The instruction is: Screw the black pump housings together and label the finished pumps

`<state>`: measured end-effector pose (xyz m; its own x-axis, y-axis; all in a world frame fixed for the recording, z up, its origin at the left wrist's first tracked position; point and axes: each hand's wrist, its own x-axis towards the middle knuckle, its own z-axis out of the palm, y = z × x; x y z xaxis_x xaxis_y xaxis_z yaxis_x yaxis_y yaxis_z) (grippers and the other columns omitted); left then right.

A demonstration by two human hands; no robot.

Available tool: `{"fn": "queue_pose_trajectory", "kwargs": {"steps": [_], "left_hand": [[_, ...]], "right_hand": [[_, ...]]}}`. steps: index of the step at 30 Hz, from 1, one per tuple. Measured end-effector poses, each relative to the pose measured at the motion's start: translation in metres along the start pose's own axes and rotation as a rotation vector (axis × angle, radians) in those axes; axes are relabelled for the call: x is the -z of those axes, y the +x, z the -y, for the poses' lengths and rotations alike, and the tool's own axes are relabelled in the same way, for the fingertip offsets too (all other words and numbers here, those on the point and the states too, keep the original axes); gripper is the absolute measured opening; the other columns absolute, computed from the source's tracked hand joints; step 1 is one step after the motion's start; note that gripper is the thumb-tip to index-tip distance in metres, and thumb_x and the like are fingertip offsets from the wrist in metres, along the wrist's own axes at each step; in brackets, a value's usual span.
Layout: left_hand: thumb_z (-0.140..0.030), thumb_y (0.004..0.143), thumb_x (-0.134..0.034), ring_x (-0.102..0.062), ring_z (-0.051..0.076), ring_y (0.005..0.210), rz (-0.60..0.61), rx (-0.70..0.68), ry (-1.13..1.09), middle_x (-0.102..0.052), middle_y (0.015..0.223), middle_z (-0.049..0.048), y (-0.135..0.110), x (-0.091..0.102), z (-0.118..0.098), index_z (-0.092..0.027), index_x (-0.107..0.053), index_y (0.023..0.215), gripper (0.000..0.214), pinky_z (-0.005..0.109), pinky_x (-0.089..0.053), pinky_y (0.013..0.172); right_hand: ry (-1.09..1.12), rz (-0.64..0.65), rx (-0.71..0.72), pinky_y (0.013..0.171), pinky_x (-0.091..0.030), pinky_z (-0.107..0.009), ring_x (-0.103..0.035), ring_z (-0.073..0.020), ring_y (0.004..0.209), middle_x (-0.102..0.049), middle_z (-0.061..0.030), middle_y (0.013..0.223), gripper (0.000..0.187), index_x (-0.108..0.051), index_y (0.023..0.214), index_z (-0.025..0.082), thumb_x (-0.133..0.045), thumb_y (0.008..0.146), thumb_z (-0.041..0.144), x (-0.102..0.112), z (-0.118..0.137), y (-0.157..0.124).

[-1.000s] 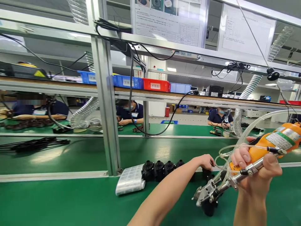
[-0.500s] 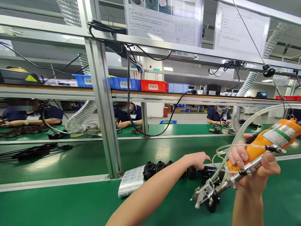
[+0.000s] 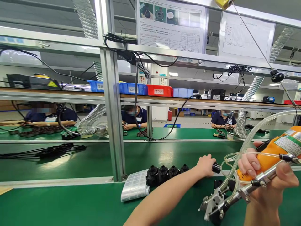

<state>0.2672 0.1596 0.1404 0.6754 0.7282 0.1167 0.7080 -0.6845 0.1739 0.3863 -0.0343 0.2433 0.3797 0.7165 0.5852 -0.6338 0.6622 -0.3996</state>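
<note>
Workshop, green desk (image 3: 70, 204) across the lower half, metal post (image 3: 114, 125) near 9 o'clock. Shelf with blue bins (image 3: 134, 89) and a red bin (image 3: 160, 91) ran across toward 12 o'clock, printed sheets (image 3: 170, 31) above. Three co-workers sat beyond: one person (image 3: 68, 117) at 9 o'clock, one (image 3: 142, 116) near centre, one (image 3: 230, 119) at 3 o'clock.

Hands: right hand (image 3: 268, 180), about 4 o'clock, was closed firmly round an orange tool (image 3: 268, 155), thumb along its metal rod (image 3: 270, 173). Tool sat between 3 and 4 o'clock, tilted, its metal nose (image 3: 213, 201) pointing down toward 7 o'clock; clear tubes (image 3: 255, 130) looped off it. A black part (image 3: 216, 220) showed just under the nose; contact unclear.

Left hand (image 3: 205, 166), also about 4 o'clock, was back to camera, fingers bent. Black cylinder (image 3: 216, 168) stuck out at its fingertips; couldn't tell how far open the hand was or whether it gripped the piece.

Row of black housings (image 3: 162, 174), at least four, stood upright between 5 and 6 o'clock, partly behind the left forearm. Curled translucent sheet (image 3: 135, 186) lay just beside them, at 6 to 7 o'clock. Black cables (image 3: 58, 152) at 8 to 9.
</note>
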Motion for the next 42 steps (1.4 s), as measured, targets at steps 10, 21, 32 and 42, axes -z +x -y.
{"fn": "queue_pose_trajectory", "kwargs": {"steps": [10,21,32,42], "left_hand": [[-0.004,0.061,-0.079,-0.064,0.038,0.098,0.079,-0.191,0.201,-0.072,0.103,0.0138,-0.185,0.012,0.014,-0.022,-0.072,0.099,0.043,0.044,-0.055,0.081],[-0.042,0.079,-0.082,-0.053,0.039,0.139,-0.270,0.288,-0.800,-0.056,0.153,0.0130,-0.263,-0.041,0.025,-0.028,-0.054,0.147,0.075,0.051,-0.041,0.121],[-0.071,0.078,-0.081,-0.064,0.037,0.127,-0.360,0.328,-1.223,-0.072,0.133,0.0113,-0.255,-0.091,0.036,-0.025,-0.067,0.136,0.076,0.045,-0.049,0.116],[-0.065,0.079,-0.082,-0.068,0.032,0.114,-0.357,0.354,-1.212,-0.074,0.124,0.0077,-0.251,-0.085,0.029,-0.023,-0.069,0.127,0.064,0.036,-0.055,0.103]], "right_hand": [[0.012,0.037,-0.028,0.038,-0.028,-0.023,-0.026,-0.0071,0.041,-0.040,0.0080,0.059,0.053,-0.061,0.095,0.024,-0.084,0.065,0.061,-0.003,0.001,-0.005],[-0.394,0.011,0.058,0.049,-0.044,-0.024,-0.048,-0.0089,0.051,-0.055,0.0054,0.073,0.051,-0.060,0.111,0.022,-0.088,0.070,0.031,-0.011,-0.067,-0.004],[-0.434,0.136,-0.098,0.048,-0.040,-0.025,-0.041,-0.0090,0.049,-0.048,0.0068,0.064,0.043,-0.063,0.101,0.020,-0.086,0.066,0.030,-0.032,-0.099,-0.019],[-0.492,0.123,-0.112,0.046,-0.040,-0.023,-0.042,-0.0085,0.048,-0.051,0.0067,0.064,0.044,-0.063,0.100,0.021,-0.087,0.064,0.029,-0.034,-0.099,-0.020]]}}
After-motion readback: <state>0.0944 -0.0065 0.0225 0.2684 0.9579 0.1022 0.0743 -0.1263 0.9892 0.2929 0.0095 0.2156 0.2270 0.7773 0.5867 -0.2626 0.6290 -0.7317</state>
